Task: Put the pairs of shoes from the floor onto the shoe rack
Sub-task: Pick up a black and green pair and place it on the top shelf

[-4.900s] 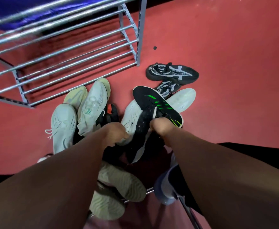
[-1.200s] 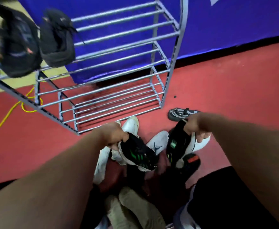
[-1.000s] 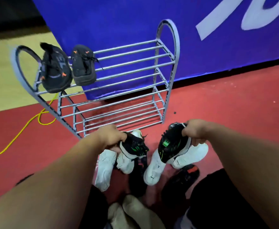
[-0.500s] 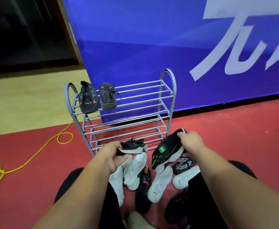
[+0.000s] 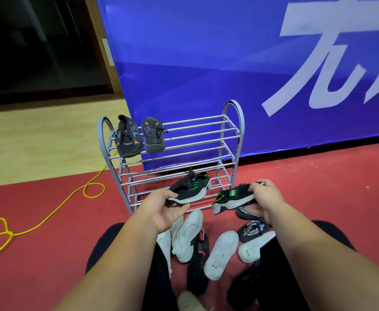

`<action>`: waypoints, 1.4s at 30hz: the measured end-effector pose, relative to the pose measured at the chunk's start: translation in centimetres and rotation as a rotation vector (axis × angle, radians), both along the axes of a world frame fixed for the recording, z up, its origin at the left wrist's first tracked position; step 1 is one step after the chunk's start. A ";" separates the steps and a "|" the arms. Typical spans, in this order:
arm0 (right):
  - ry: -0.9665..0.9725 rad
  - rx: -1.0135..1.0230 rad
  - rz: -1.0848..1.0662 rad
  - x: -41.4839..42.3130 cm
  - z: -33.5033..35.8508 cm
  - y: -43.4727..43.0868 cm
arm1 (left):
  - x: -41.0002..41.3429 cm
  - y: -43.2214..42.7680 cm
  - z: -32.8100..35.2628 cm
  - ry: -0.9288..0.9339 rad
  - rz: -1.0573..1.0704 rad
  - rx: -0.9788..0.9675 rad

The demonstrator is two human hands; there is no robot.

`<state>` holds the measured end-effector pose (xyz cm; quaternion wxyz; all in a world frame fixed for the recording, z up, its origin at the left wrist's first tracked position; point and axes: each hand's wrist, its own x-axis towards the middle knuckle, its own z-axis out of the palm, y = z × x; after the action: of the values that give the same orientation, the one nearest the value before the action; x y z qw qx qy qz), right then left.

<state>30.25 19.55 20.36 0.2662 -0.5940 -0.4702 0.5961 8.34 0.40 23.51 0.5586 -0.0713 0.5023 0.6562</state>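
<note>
banner (image 5: 206,63) cropped R, btm shoe (image 5: 189,300) — cropped

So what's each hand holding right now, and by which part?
The left hand grips one black-and-green shoe by its near end; the right hand grips the matching shoe at its heel end.

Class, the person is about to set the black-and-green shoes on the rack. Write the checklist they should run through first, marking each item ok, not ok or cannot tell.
1. The left hand grips the first black-and-green shoe: ok.
2. The right hand grips the second black-and-green shoe: ok.
3. The two held shoes match in colour and markings: ok.
4. The shoe rack has bare top rails to the right of the black-and-orange pair: ok.
5. The lower shelves are free: cannot tell, the held shoes hide part of them.
</note>
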 end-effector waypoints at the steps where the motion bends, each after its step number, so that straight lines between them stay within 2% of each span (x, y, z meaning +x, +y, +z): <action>1: 0.014 -0.010 0.000 0.2 0.0 -0.2 | 0.1 -0.3 0.1 -0.009 -0.003 0.016; 6: 0.154 -0.034 -0.035 1.3 0.0 -0.9 | 0.9 -1.1 0.7 -0.035 -0.021 0.136; 12: 0.178 0.020 -0.010 1.7 0.4 -2.0 | 2.3 -0.7 1.5 -0.039 0.019 0.312; 18: 0.339 0.049 -0.047 2.2 1.7 -2.1 | 2.6 0.9 1.3 -0.062 0.080 0.470; 23: 0.520 0.176 -0.126 1.1 3.5 -1.5 | 2.0 3.3 1.3 -0.101 0.149 0.567; 27: 0.651 0.299 -0.147 -0.3 5.6 -0.6 | 0.5 6.0 2.4 -0.112 0.205 0.583; 31: 0.776 0.315 -0.138 -3.0 8.0 1.7 | -1.4 9.7 3.7 -0.116 0.245 0.588; 36: 0.787 0.302 -0.128 -8.0 9.3 5.8 | -3.7 15.4 4.2 -0.109 0.278 0.600; 39: 0.785 0.266 -0.105 -11.4 9.3 8.3 | -5.0 18.5 3.1 -0.062 0.283 0.544; 42: 0.783 0.251 -0.068 -14.1 8.0 10.3 | -5.8 20.3 0.9 -0.103 0.334 0.543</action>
<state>16.12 29.80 28.39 0.5149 -0.3003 -0.3823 0.7061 2.55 20.68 24.41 0.4665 -0.0345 0.2612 0.8444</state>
